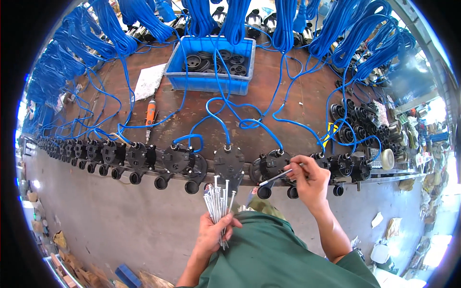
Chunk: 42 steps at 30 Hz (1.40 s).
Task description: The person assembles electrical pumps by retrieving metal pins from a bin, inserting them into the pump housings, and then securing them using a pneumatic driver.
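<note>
My left hand (211,234) is closed around a bundle of long silvery bolts (219,200), their heads pointing up, in front of my green shirt. My right hand (312,183) pinches a single long bolt (275,178), tilted with its far end toward the lower left. That bolt is in front of a round black housing (272,164) with a blue cable running from its top. Just left of it, another black housing (229,161) stands at the table edge, above the bundle. Whether the single bolt touches the housing behind it, I cannot tell.
Several more black housings (114,152) line the table's near edge. A blue crate (206,85) holds black discs. An orange-handled power screwdriver (151,114) lies near a white packet (148,82). Coiled blue cables (283,29) hang at the back; black parts (357,117) crowd the right.
</note>
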{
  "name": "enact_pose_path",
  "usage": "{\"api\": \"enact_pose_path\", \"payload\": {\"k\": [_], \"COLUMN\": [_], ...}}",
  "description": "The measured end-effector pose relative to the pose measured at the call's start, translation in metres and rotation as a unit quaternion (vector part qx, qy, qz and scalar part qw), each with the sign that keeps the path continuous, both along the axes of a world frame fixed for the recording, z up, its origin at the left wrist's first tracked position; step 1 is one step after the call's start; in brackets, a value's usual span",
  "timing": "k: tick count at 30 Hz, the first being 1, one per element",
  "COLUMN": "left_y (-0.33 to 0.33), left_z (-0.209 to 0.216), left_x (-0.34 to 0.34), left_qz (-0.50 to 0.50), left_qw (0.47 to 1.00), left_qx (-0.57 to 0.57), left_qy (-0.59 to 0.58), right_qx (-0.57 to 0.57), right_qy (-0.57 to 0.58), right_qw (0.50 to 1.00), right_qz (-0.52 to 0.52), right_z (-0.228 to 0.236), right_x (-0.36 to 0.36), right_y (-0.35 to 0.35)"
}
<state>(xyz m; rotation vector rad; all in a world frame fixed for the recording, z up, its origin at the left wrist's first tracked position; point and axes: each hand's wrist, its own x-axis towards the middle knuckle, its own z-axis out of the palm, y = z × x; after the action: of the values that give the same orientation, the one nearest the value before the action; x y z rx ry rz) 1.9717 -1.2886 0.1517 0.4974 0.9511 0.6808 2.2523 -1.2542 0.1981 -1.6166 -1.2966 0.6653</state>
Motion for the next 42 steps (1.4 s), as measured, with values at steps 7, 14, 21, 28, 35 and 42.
{"api": "enact_pose_path", "payload": {"k": [7, 14, 21, 28, 35, 42], "left_y": [0.009, 0.006, 0.008, 0.009, 0.012, 0.017], "left_z": [0.004, 0.001, 0.004, 0.008, 0.018, 0.032], "left_x": [0.009, 0.019, 0.021, 0.022, 0.027, 0.042], "left_qz": [-0.021, -0.003, -0.005, 0.014, -0.033, -0.054], "left_qw": [1.000, 0.998, 0.999, 0.998, 0.999, 0.998], "left_qx": [0.009, -0.002, -0.003, -0.020, -0.004, -0.008], "left_qy": [0.014, -0.069, -0.048, -0.055, -0.036, -0.039], "right_qx": [0.153, 0.146, 0.171, 0.168, 0.082, -0.179], "right_qy": [-0.253, -0.259, -0.252, -0.281, -0.250, 0.232], "right_qw": [0.948, 0.920, 0.938, 0.929, 0.950, 0.946], "right_qz": [0.121, 0.256, 0.168, 0.174, 0.166, 0.142], "right_z": [-0.015, -0.018, -0.010, -0.013, -0.003, 0.008], "right_x": [0.002, 0.007, 0.001, 0.008, -0.012, -0.018], "right_y": [0.010, 0.010, 0.016, 0.013, 0.005, 0.004]}}
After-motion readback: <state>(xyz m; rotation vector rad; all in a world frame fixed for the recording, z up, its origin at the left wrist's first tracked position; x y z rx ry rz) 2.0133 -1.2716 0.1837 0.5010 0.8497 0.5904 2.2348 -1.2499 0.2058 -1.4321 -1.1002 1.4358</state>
